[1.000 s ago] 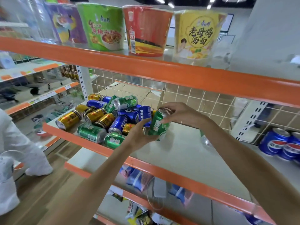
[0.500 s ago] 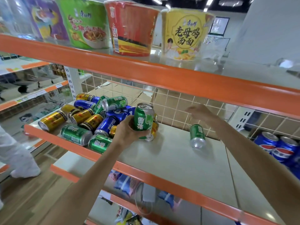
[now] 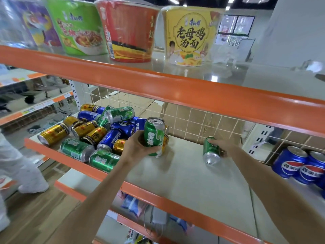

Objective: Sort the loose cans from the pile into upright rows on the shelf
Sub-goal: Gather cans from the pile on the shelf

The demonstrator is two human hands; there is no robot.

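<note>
The left hand (image 3: 135, 147) curls round an upright green aluminium can (image 3: 154, 136), its base touching the pale shelf board (image 3: 184, 175) at the right edge of the pile of gold, blue and green cans (image 3: 91, 132). The right hand (image 3: 223, 147) grips a second green can (image 3: 211, 150), tilted, farther right near the wire back grid (image 3: 193, 124). Bare board lies between them. Blue upright cans (image 3: 299, 164) stand far right.

Materials and finish, middle shelf level.
Glossy green, blue and gold metal cans in pile (image 3: 98, 131), bare silver ends; matt pale grey shelf board (image 3: 190, 175); glossy orange painted shelf edge (image 3: 158, 199); film-wrapped shiny noodle tubs (image 3: 190, 36); cream-coated wire grid back (image 3: 202, 124).
</note>
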